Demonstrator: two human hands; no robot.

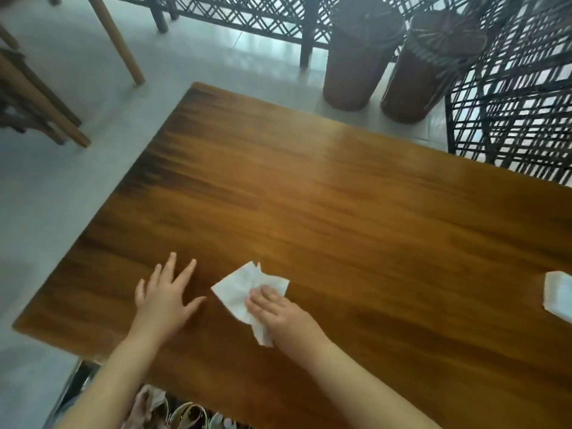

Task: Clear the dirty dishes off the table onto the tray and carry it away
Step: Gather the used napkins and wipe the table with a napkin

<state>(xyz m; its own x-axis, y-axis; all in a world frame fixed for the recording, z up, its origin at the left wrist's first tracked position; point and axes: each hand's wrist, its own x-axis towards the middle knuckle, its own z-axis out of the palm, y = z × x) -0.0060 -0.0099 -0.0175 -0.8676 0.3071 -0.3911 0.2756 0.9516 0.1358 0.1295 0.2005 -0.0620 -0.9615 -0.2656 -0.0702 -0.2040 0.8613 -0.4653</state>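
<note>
Right hand (278,311) presses tissue (240,286) near the table's (340,196) near edge.

The wooden table (340,196) has a glossy brown top, its grain running lengthwise, with a pale sheen toward the far side. 4 things rest on it. A crumpled white tissue (241,289) lies near the near edge. The right hand (278,311) presses down on the tissue with its fingers laid over it. Just beside the tissue, the left hand (164,298) lies flat on the bare wood, fingers spread. Well apart, at the right border of the view, sits a white object (560,298), cut off and too blurred to identify.
</note>
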